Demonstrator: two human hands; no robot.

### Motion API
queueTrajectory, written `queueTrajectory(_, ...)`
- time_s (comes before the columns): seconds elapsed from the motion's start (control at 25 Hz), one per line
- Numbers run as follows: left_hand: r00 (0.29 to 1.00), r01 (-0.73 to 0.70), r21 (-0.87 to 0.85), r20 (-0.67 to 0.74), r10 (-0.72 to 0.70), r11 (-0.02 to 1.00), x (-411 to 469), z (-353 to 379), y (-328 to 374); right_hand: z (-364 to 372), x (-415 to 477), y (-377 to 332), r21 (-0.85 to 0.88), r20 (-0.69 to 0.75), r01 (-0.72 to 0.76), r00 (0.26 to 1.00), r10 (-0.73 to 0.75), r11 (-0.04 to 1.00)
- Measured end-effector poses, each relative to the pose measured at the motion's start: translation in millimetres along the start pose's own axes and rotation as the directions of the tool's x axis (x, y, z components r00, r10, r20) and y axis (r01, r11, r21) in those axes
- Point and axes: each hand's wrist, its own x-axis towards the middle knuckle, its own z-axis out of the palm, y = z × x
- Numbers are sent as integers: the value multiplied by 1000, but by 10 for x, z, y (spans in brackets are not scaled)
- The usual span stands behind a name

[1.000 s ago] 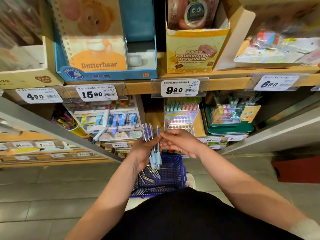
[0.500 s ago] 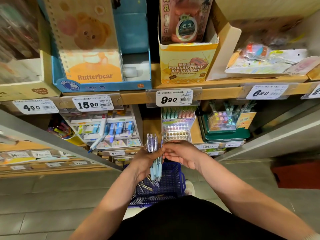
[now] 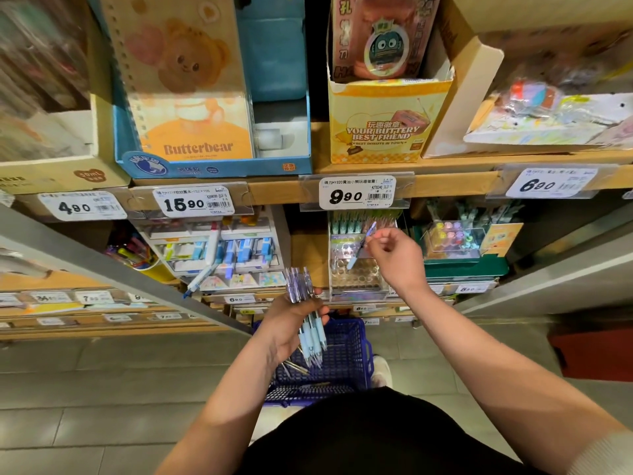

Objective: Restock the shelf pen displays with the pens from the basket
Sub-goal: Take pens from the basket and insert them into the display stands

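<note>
Your right hand (image 3: 397, 258) is raised in front of the pen display (image 3: 359, 281), a clear stand with a grid of holes in its sloping face. Thumb and fingertips pinch a single pen (image 3: 357, 254) near its upper end; the other fingers curl loosely. The pen hangs tilted, with its writing tip down and to the left, just over the display's holes, and its clip end up and to the right. Its long axis is close to the line it needs to slide into a hole, so the coming move looks like a short push down and forward. This hand is by far the nearer one to the display.

Your left hand (image 3: 291, 323) is below and to the left of the display, with its fingers wrapped around a bundle of pens (image 3: 299, 286), clip ends up. The blue basket (image 3: 346, 358) sits on the floor below the display, with a few loose pens left inside.

The display stands on a wooden shelf (image 3: 274, 195). A price tag (image 3: 356, 193) reading 9.90 is directly above it, and boxed stationery sits on both sides. Grey floor tiles (image 3: 102, 389) lie below the display.
</note>
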Motion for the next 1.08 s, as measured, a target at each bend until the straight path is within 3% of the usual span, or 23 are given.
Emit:
queueTrajectory(0.6,999,-35,-121,-7,34,992,-27,15,28,466,131,261,-233,117,187,980,-163,954)
queueTrajectory(0.84,999,-41,-144,0,42,989,-74,26,60,550,143,402,-414,234,200,966,-109,888)
queueTrajectory(1.08,999,-52,-153,9,54,987,-110,-18,55,658,183,410,-483,193,56,980,44,874)
